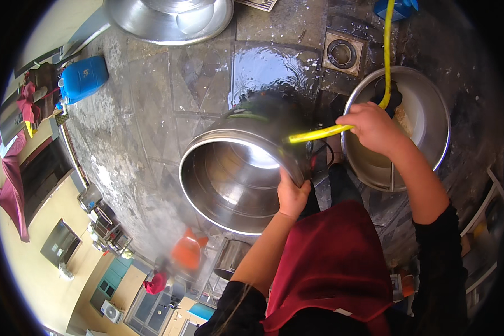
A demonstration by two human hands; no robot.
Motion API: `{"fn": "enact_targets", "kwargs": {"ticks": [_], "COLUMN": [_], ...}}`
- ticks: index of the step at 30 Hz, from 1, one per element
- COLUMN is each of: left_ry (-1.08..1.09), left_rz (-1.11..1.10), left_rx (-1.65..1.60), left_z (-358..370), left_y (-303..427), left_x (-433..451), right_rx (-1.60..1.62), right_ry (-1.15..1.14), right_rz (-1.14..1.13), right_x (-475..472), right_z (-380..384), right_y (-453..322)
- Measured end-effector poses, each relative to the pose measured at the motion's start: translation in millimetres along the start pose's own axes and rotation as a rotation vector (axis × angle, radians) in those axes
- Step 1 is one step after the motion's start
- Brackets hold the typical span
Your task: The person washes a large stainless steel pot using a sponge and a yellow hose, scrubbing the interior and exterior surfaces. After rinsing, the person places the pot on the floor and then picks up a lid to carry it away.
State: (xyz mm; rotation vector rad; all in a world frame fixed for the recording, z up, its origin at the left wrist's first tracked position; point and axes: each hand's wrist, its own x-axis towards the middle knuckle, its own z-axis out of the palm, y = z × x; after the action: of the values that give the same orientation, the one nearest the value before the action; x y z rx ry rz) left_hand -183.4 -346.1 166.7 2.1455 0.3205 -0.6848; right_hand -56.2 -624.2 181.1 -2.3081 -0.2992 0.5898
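Observation:
My left hand (292, 193) grips the rim of a large stainless steel pot (218, 185), which is tilted so its mouth faces me. The inside of the pot looks bare and shiny; its lower outer side is dark. In my right hand (374, 126) is a yellow hose (319, 134), its end pointing at the pot's outer side near the rim. Whether water leaves the hose is blurred. Below my right hand stands a wide steel basin (434, 122) holding some cloudy liquid and a dark object, partly hidden by the hand and hose.
Wet stone tiles (151, 96) cover the ground, with a puddle (269, 67) beyond the pot. A square drain (343, 53) lies near the basin. Further off are a large steel bowl (172, 31), a blue jerrycan (84, 79), another blue container (397, 9) and an orange bucket (187, 253).

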Motion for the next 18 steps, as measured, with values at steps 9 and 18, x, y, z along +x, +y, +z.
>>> {"fn": "enact_targets", "kwargs": {"ticks": [9,18], "left_ry": [-0.075,-0.067], "left_rz": [-0.05,-0.092], "left_rx": [0.096,0.015], "left_z": [13,10], "left_y": [-10,-3], "left_x": [-14,-11], "right_rx": [-0.138,0.082], "right_ry": [-0.145,-0.151], "right_rz": [0.097,0.071], "right_x": [24,5], "right_z": [-5,-18], "right_y": [8,-20]}}
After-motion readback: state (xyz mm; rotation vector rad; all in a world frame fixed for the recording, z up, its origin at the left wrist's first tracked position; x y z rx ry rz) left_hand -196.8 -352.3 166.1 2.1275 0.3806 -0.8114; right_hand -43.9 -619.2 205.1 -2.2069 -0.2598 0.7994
